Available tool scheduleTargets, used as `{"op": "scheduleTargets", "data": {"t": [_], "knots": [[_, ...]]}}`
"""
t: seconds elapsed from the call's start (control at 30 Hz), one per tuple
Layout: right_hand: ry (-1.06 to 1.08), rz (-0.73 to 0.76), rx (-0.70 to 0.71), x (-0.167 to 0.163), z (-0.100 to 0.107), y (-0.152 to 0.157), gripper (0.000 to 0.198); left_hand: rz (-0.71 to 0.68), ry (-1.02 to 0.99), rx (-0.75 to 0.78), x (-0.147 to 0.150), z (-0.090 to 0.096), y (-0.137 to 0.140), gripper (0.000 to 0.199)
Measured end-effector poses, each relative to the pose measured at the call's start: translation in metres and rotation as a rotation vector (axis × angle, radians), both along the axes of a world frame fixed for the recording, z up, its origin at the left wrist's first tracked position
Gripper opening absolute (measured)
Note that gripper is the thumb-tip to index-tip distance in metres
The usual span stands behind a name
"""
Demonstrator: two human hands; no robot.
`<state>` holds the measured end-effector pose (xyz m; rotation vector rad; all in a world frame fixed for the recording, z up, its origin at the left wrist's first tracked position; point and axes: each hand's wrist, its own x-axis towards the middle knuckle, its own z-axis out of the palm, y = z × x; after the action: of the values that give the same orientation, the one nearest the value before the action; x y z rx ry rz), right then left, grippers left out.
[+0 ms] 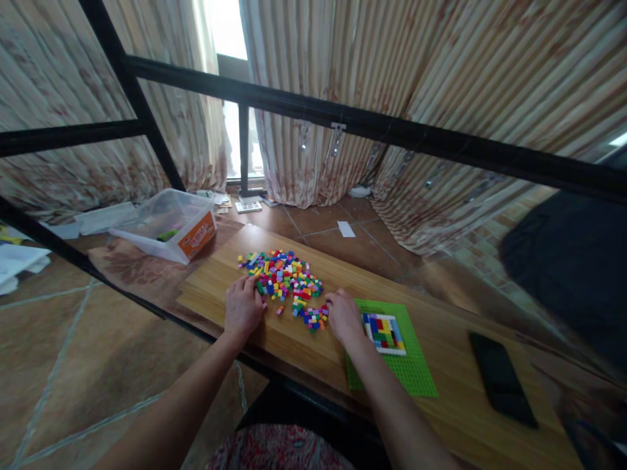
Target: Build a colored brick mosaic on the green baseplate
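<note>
A loose heap of small multicoloured toy bricks (287, 274) is spread on the wooden board. At the heap's near left edge rests my left hand (243, 305), its fingers curled in among the bricks; what they hold, if anything, is hidden. My right hand (344, 315) is at the right side of a smaller cluster of bricks (313, 318), thumb and fingers drawn together, with their tips too small to make out. Beneath my right wrist and forearm lies a green baseplate (414, 362). On it is a square brick build (386, 334) with a mostly white border and a multicoloured inside.
A black phone-like slab (502, 378) lies on the right of the wooden board (450, 326). A clear plastic bin (161, 219) with an orange label stands beyond the left end. Black metal bars (294, 101) cross in front of the curtains. Papers lie on the tiled floor.
</note>
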<state>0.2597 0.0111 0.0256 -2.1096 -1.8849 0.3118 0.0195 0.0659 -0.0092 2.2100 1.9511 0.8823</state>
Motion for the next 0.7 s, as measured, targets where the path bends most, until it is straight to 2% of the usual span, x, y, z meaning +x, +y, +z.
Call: {"op": "scheduleTargets", "data": {"t": [0.2, 0.3, 0.43, 0.5, 0.6, 0.7], "knots": [[0.044, -0.059, 0.044, -0.011, 0.007, -0.019, 0.021, -0.002, 0.008, 0.007, -0.001, 0.0, 0.001, 0.039], [0.231, -0.099, 0.152, -0.003, 0.012, -0.039, 0.019, -0.003, 0.016, 0.001, 0.0, 0.0, 0.001, 0.04], [0.455, -0.254, 0.305, 0.036, 0.018, -0.059, 0.024, 0.008, 0.006, -0.002, 0.0, -0.001, 0.002, 0.039], [0.461, -0.317, 0.301, 0.06, 0.022, -0.064, 0.027, 0.004, 0.003, -0.002, 0.0, -0.001, 0.002, 0.039], [0.42, -0.288, 0.269, 0.088, 0.026, -0.067, 0.03, 0.0, 0.008, 0.003, 0.0, -0.001, 0.002, 0.04], [0.4, -0.2, 0.243, 0.098, 0.024, -0.066, 0.029, 0.006, 0.019, 0.003, 0.0, 0.0, 0.002, 0.04]]}}
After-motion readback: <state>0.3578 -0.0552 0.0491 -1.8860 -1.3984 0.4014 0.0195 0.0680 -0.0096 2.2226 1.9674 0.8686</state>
